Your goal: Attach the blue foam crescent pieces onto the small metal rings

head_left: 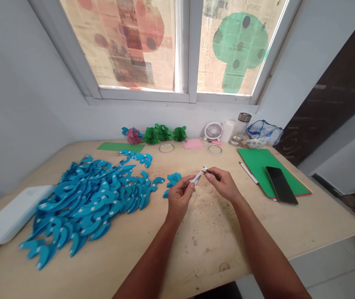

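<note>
My left hand [180, 195] pinches a small folded strip of white paper [196, 177] above the middle of the table. Close on its right, my right hand [222, 182] is closed on a small dark tool [208, 171], whose tip meets the upper end of the strip. The fingers hide most of the tool, so its kind is hard to make out. Just behind my left hand lies a little cluster of blue paper pieces [173, 179]. A large heap of blue curved paper pieces with white squares [103, 195] spreads over the left of the table.
At the far left is a white device [15, 211]. Paper flowers [163, 133], two rings of tape [166, 148], a small fan [213, 131] and a glass bottle [241, 126] line the back. A black phone [280, 185] rests on green sheets [258, 162], beside a pen [249, 172].
</note>
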`<action>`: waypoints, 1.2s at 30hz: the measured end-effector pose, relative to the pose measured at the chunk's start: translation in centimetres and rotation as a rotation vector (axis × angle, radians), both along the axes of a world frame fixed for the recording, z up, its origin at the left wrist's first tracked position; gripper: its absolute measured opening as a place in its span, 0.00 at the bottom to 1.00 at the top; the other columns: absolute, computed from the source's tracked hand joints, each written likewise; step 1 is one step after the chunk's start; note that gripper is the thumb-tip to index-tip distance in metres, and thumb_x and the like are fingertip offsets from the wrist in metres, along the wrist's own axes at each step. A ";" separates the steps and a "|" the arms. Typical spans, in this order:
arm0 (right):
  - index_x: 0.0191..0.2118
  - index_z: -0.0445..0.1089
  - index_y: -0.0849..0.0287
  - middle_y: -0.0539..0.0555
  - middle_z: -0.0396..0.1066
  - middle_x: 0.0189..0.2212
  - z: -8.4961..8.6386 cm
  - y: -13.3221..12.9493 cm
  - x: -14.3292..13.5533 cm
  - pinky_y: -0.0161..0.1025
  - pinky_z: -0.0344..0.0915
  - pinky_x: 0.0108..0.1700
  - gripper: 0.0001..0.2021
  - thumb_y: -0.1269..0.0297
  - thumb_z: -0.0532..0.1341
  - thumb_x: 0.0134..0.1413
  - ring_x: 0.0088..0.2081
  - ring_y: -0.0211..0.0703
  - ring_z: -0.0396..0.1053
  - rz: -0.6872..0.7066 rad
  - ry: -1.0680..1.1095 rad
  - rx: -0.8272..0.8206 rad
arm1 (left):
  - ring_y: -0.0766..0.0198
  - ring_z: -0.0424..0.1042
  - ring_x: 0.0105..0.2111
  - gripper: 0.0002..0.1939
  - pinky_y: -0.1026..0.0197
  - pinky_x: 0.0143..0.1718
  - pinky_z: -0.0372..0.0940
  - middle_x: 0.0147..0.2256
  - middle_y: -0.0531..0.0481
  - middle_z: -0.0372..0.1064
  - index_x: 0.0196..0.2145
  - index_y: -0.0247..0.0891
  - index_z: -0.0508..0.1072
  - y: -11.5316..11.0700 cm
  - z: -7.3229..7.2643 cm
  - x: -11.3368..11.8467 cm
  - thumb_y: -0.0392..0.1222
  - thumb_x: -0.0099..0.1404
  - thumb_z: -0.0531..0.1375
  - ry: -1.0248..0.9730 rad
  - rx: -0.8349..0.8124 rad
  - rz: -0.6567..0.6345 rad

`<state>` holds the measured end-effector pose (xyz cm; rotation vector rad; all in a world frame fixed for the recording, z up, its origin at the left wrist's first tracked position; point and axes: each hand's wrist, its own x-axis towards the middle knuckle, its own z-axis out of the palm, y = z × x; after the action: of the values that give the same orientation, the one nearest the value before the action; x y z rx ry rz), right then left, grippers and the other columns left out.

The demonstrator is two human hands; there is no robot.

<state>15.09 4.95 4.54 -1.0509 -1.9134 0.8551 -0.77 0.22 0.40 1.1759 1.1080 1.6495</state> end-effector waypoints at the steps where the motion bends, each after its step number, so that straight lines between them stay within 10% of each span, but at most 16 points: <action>1: 0.35 0.71 0.59 0.47 0.61 0.21 0.0 0.0 0.0 0.32 0.51 0.27 0.15 0.53 0.56 0.54 0.24 0.34 0.55 0.005 -0.003 0.004 | 0.70 0.61 0.21 0.17 0.68 0.20 0.56 0.22 0.54 0.65 0.41 0.38 0.74 0.0 0.0 0.0 0.47 0.54 0.61 0.004 0.002 -0.004; 36: 0.31 0.70 0.61 0.47 0.60 0.19 0.0 -0.2 -0.3 0.32 0.51 0.26 0.16 0.53 0.55 0.54 0.23 0.34 0.55 -0.088 -0.077 0.066 | 0.71 0.60 0.21 0.16 0.68 0.22 0.56 0.24 0.53 0.66 0.40 0.37 0.75 -0.2 0.0 0.4 0.44 0.54 0.61 0.037 -0.042 -0.032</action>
<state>14.74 4.75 4.57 -1.1340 -1.9306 0.7065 -0.42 0.03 0.41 1.1955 1.1355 1.5787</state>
